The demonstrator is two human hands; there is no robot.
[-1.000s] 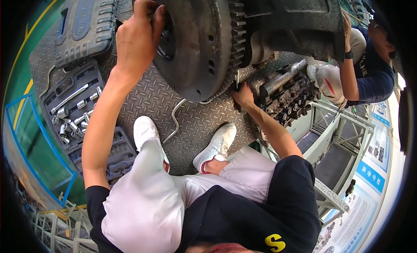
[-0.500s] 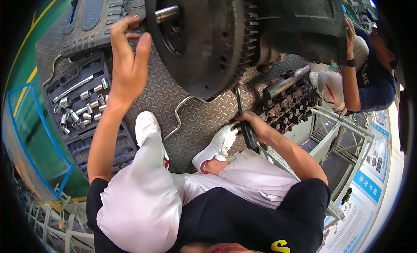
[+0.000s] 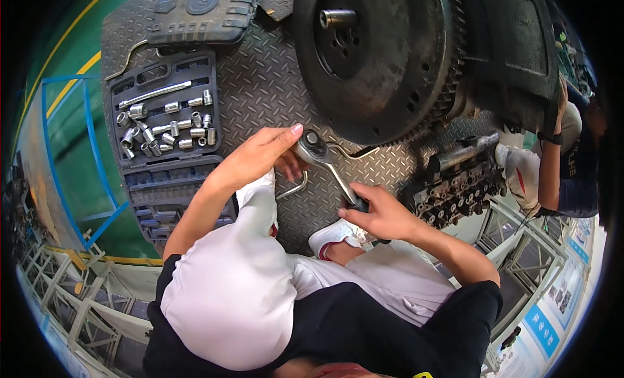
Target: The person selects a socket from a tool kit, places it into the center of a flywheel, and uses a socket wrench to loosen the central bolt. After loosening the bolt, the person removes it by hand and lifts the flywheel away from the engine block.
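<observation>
My right hand [image 3: 377,212] grips the dark handle of a ratchet wrench [image 3: 337,178], held over the diamond plate. At the tool’s round head, my left hand [image 3: 263,151] is closed with its thumb against the metal. Beyond both hands is a large black flywheel [image 3: 390,66] with a toothed rim, joined to a dark engine block [image 3: 504,86]. A chrome socket [image 3: 338,17] sticks out near the flywheel’s centre. An open socket case [image 3: 146,75] holding several chrome pieces lies left of my hands.
A closed tool case [image 3: 198,21] lies behind the sockets, bent bars [image 3: 351,154] under the flywheel. A grimy cylinder head [image 3: 448,189] is at right; beyond it a co-worker [image 3: 572,189] has a hand at the engine block. Metal frames [image 3: 520,254] stand at lower right.
My left hand has left the flywheel and come down to the ratchet’s head. My right hand has lifted the ratchet toward the middle. The view has shifted, moving the flywheel rightward in the picture.
</observation>
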